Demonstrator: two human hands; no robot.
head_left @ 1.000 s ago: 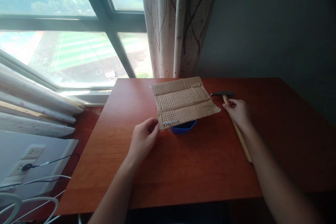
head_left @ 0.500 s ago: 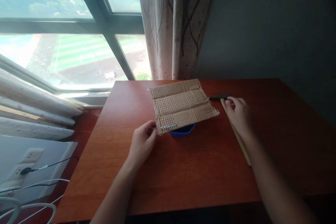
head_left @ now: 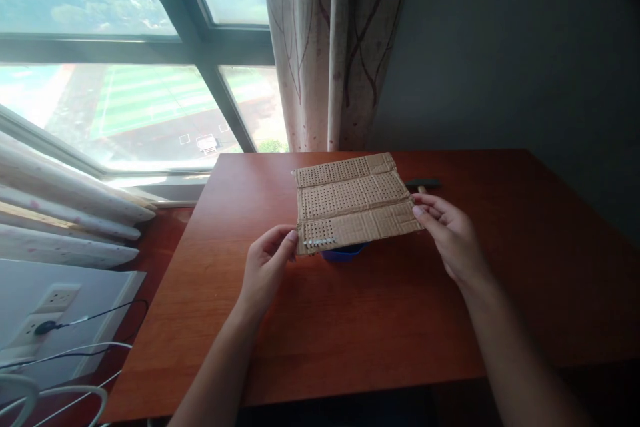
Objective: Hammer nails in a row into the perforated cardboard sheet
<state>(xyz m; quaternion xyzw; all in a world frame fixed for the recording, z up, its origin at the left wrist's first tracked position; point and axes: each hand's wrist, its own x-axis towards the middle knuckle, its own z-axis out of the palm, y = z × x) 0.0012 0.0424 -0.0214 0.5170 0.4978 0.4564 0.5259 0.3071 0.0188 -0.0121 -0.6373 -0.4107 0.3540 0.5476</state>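
Observation:
A flat piece of brown cardboard, punched with rows of small holes and creased across, is held up slightly tilted between my hands. My left hand pinches its near left corner between thumb and fingers. On the right edge, my right hand grips it the same way. A short row of nails with silvery heads sticks in the cardboard near the left corner. Below the cardboard is a blue container, mostly covered by it. Behind my right hand lies a hammer; its dark head shows while most of its handle is hidden.
Everything sits over a reddish-brown wooden table. A window and curtains stand beyond it. At the lower left are a wall socket with a plug and several cables.
My right hand has let go of the hammer and taken hold of the cardboard's right edge. The cardboard has shifted a little to the right. My left hand still holds its corner.

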